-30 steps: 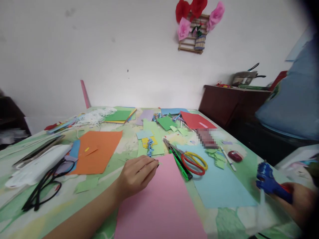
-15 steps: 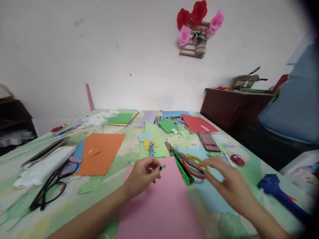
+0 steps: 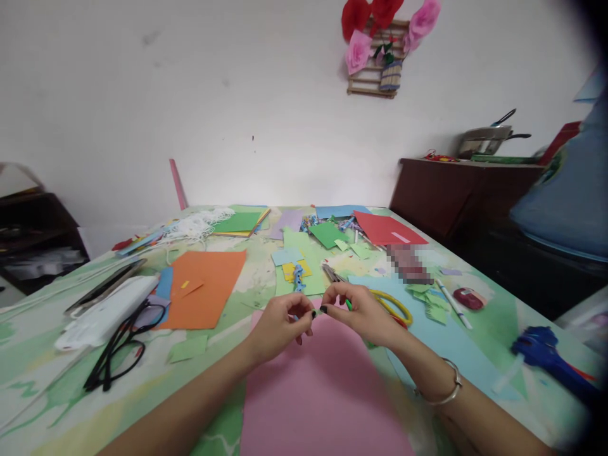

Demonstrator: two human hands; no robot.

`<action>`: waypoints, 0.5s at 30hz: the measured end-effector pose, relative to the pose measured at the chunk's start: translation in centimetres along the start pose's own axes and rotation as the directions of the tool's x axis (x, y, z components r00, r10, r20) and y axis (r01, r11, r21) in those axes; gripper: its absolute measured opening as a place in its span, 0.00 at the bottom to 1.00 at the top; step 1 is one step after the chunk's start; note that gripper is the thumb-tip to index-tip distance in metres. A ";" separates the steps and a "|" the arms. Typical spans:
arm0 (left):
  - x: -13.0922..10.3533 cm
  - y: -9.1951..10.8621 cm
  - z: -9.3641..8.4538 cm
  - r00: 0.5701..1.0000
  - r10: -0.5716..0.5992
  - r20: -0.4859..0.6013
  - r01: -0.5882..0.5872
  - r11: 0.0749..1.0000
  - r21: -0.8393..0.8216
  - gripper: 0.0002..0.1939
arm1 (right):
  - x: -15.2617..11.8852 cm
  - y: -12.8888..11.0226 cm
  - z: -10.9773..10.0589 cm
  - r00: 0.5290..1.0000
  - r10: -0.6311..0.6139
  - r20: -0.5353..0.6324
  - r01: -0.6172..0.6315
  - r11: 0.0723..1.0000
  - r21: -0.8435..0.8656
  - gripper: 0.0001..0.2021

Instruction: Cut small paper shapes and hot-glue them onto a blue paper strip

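Over the far part of a pink sheet [image 3: 323, 386], my left hand [image 3: 285, 322] and my right hand [image 3: 358, 313] nearly meet at their fingertips. Both are closed in a pinch. A tiny green piece [image 3: 318, 311] shows between the fingertips; the left thumb and finger pinch it, and the right fingertips are at its other side. Whether the right fingers also grip something is too small to tell. Scissors with yellow and red handles [image 3: 394, 307] lie partly behind my right hand, beside a mostly hidden green cutter [image 3: 349, 304].
An orange sheet [image 3: 204, 288], black glasses [image 3: 116, 348] and a white power strip [image 3: 107, 310] lie on the left. A light blue sheet [image 3: 441, 342], a pen [image 3: 453, 304] and a blue glue gun [image 3: 546, 354] are on the right. Small paper scraps [image 3: 430, 301] lie near the phone.
My right hand has moved left from beside the scissors to my left hand's fingertips, and its fingers have closed into a pinch. The camera view has shifted slightly.
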State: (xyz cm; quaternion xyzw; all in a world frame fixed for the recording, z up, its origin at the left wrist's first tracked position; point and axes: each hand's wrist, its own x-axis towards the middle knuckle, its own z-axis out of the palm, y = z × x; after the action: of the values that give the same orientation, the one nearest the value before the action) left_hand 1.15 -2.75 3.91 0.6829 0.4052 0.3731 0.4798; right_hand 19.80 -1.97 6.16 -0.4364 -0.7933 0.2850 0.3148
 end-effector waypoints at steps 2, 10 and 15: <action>0.2 0.0 -0.3 1.000 0.028 -0.010 -0.027 0.996 0.082 0.05 | 0.0 0.3 0.1 1.000 0.006 0.020 -0.007 0.998 0.068 0.05; 1.3 -0.5 -1.7 0.956 -0.016 -0.295 0.250 0.574 0.780 0.19 | 1.1 2.9 0.3 0.974 0.189 -0.127 -0.106 0.870 0.482 0.07; 2.0 -1.3 -0.4 0.927 -0.126 -0.354 0.368 0.495 0.787 0.20 | 1.5 3.6 1.2 0.953 0.243 -0.179 -0.094 0.803 0.589 0.07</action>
State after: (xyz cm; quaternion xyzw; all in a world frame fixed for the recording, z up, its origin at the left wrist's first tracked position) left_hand 1.32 -0.53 2.98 0.7098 0.6850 0.1407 0.0849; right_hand 20.10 0.72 3.13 -0.4225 -0.5828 0.4812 0.5004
